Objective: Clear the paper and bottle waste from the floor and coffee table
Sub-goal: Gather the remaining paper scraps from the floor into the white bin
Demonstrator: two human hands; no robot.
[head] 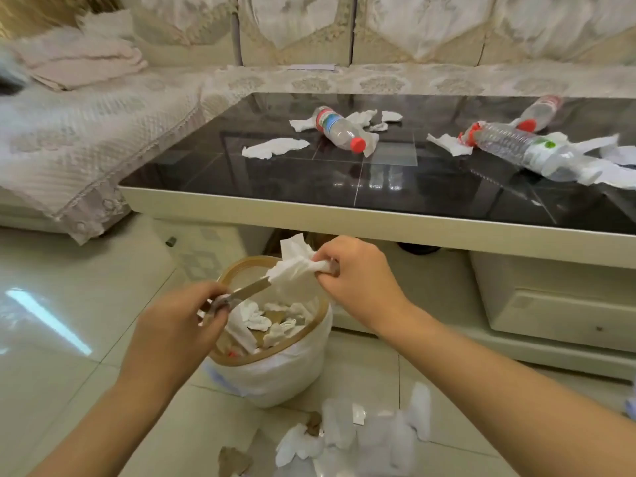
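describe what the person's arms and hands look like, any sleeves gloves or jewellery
Both forearms are bare as far as the frame shows, with no sleeves in view. The left hand and right hand wear no gloves, and no rings, watch or bracelets show.

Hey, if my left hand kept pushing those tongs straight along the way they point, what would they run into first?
The left hand aims the tongs up-right at the white tissue the right hand pinches over the bin. The tissue comes first, then probably the right hand's fingers.
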